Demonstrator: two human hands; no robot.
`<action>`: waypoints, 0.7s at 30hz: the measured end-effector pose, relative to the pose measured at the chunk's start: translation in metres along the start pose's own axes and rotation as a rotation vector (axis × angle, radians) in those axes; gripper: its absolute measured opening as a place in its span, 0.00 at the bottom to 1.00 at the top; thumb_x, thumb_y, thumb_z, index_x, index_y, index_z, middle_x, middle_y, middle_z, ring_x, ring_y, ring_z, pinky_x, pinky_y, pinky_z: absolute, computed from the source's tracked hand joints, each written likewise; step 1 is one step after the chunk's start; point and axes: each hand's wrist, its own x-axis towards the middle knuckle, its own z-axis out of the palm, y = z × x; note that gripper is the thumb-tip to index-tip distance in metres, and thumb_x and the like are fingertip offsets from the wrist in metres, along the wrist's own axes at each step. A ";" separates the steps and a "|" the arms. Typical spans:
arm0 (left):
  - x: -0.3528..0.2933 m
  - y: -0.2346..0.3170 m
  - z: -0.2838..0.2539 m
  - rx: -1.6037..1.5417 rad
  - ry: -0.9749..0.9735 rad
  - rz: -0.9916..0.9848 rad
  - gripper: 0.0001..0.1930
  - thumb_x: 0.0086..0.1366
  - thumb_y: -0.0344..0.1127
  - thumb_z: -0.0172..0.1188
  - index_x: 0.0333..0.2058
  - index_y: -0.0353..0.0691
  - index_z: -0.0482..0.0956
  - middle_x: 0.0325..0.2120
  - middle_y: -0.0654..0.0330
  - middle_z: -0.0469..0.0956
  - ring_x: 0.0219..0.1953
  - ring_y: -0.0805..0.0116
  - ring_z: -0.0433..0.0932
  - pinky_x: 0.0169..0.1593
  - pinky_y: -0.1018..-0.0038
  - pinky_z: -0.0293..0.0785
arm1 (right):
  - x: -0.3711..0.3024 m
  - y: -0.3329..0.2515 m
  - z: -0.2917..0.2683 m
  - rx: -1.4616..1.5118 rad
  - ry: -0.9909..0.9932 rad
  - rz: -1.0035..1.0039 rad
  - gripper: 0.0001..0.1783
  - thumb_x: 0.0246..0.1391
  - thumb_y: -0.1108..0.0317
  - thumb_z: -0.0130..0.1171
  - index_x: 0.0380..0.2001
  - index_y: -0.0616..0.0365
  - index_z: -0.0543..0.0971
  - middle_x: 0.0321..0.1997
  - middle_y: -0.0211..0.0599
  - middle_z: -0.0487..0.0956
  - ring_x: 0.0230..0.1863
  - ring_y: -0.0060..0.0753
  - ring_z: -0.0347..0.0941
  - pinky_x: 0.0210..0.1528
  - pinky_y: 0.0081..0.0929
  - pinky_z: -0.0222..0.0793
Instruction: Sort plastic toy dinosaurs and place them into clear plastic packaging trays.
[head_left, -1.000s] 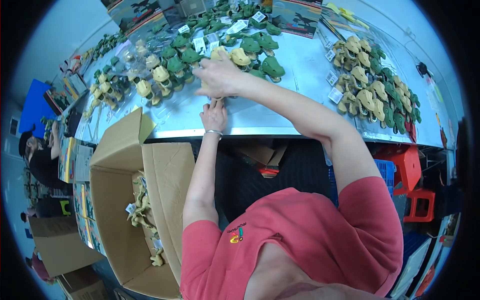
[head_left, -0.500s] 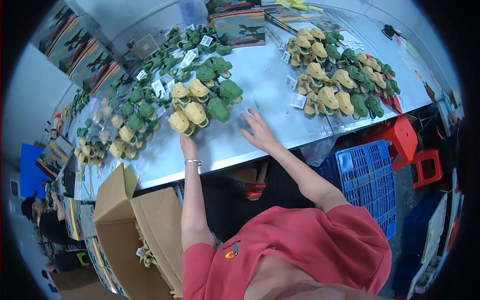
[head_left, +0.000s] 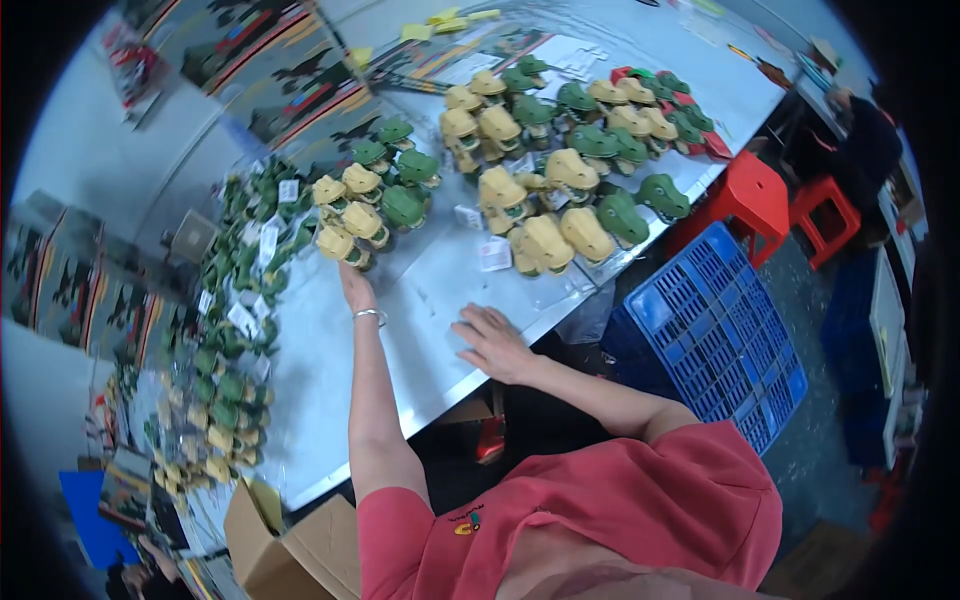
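A cluster of dinosaur-head toys, tan ones [head_left: 362, 222] in front and green ones [head_left: 404, 206] behind and to the right, stands on the pale table. My left hand [head_left: 357, 290] reaches up against the nearest tan head, its fingers hidden behind that toy. Over the table near the front edge, my right hand [head_left: 493, 345] has its fingers spread, holding nothing. Farther right is a larger group of tan heads [head_left: 543, 245] and green heads [head_left: 622, 218], with white tags at its near left side.
Green toy parts with tags [head_left: 262, 235] and another batch of heads [head_left: 228, 410] lie on the left. Printed boxes [head_left: 290, 85] are stacked at the back. A blue crate [head_left: 715, 335], red stools [head_left: 745, 205] and an open carton [head_left: 300, 550] stand beside the table. Another person sits far right.
The view has swung to the right. The small cluster, with my left hand at it, is nearer the larger group. My right hand has drawn back from the toys toward the table's front edge.
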 end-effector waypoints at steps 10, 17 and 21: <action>0.047 -0.009 0.040 -0.015 -0.130 -0.251 0.27 0.68 0.49 0.35 0.56 0.33 0.62 0.53 0.53 0.67 0.54 0.60 0.64 0.58 0.71 0.56 | -0.040 -0.005 -0.078 0.571 -0.206 0.141 0.19 0.49 0.67 0.58 0.45 0.62 0.72 0.47 0.46 0.74 0.49 0.44 0.71 0.51 0.32 0.66; -0.009 0.009 -0.011 0.665 0.060 -0.005 0.27 0.67 0.52 0.34 0.58 0.41 0.61 0.58 0.47 0.61 0.61 0.48 0.56 0.60 0.55 0.52 | -0.026 0.053 -0.345 0.137 0.341 0.153 0.18 0.60 0.61 0.43 0.42 0.62 0.76 0.36 0.36 0.80 0.43 0.29 0.74 0.49 0.27 0.66; -0.082 0.058 -0.002 1.161 -0.208 -0.166 0.30 0.65 0.59 0.34 0.63 0.58 0.53 0.64 0.47 0.48 0.65 0.43 0.45 0.60 0.42 0.43 | -0.008 0.194 -0.400 -0.548 0.631 0.278 0.25 0.61 0.53 0.41 0.57 0.52 0.67 0.62 0.45 0.61 0.62 0.39 0.57 0.61 0.43 0.53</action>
